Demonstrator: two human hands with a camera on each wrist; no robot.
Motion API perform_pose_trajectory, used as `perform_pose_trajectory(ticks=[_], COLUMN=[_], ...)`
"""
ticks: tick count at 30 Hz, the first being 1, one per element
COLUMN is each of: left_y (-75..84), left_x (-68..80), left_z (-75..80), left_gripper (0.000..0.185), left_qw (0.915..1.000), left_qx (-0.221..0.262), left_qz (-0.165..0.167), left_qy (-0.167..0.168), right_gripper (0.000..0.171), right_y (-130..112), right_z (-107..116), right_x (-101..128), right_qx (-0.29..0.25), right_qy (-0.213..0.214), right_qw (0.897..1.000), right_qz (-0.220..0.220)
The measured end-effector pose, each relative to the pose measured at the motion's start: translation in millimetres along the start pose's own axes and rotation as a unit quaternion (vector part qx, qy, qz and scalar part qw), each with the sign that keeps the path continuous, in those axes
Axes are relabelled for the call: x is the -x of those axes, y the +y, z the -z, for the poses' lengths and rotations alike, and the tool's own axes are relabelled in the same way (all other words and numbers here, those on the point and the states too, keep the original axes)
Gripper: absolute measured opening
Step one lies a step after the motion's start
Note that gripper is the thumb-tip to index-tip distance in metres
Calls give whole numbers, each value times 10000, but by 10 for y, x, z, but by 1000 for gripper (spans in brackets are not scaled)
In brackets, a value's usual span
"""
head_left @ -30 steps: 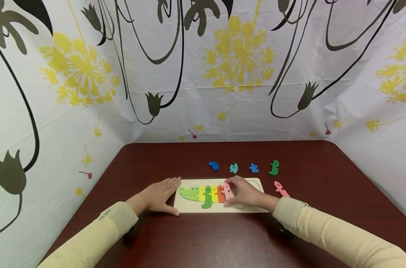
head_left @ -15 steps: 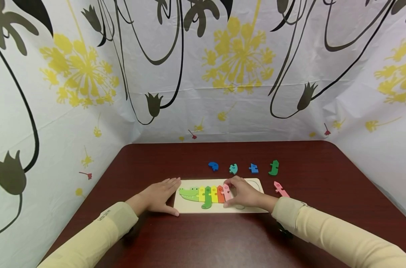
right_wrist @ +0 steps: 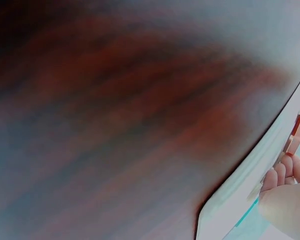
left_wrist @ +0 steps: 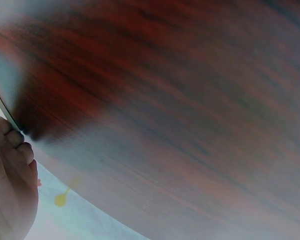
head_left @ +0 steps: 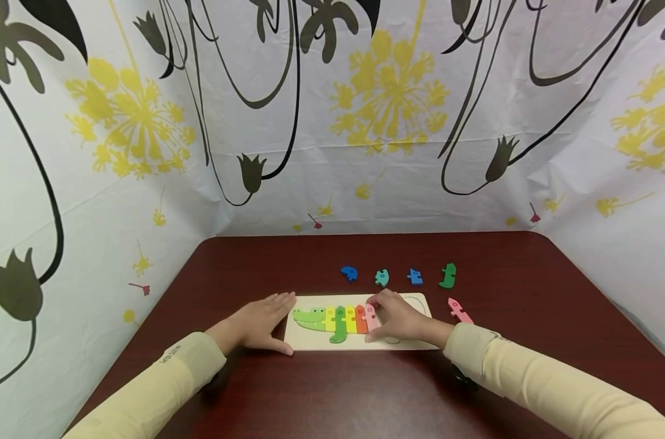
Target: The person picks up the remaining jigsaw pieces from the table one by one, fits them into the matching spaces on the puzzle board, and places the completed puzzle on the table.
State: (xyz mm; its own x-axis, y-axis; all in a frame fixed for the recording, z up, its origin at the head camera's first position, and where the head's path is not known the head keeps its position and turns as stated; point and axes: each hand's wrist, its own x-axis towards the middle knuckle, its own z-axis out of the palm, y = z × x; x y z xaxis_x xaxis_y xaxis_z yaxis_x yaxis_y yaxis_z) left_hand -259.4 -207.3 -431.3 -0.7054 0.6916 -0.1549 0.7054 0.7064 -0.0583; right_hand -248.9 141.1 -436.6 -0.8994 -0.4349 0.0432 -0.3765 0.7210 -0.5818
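I have my left hand [head_left: 261, 322] flat against the puzzle board's [head_left: 310, 340] left edge to steady it near the tabletop's [head_left: 321, 390] front edge, while my right hand [head_left: 401, 320] pinches the pink piece [head_left: 370, 316] beside the orange one.

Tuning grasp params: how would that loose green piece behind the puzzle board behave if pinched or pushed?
The green piece looks like a flat, rigid cutout lying on the table, so probably stiff and light. It should slide, not roll. Its low profile likely makes an edge pinch fiddly.
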Motion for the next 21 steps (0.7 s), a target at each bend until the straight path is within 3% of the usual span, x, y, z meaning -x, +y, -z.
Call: perform_pose_trajectory(ticks=[21], left_y=[-5], left_x=[-8], left_z=[-10], left_gripper=[116], left_qw=[10000], left_qx=[-44], left_qz=[-15], left_qy=[-12], right_gripper=[77], right_y=[23], right_z=[-15], right_x=[-4], right_qx=[28], right_qy=[26], right_qw=[10000], right_qz=[-7])
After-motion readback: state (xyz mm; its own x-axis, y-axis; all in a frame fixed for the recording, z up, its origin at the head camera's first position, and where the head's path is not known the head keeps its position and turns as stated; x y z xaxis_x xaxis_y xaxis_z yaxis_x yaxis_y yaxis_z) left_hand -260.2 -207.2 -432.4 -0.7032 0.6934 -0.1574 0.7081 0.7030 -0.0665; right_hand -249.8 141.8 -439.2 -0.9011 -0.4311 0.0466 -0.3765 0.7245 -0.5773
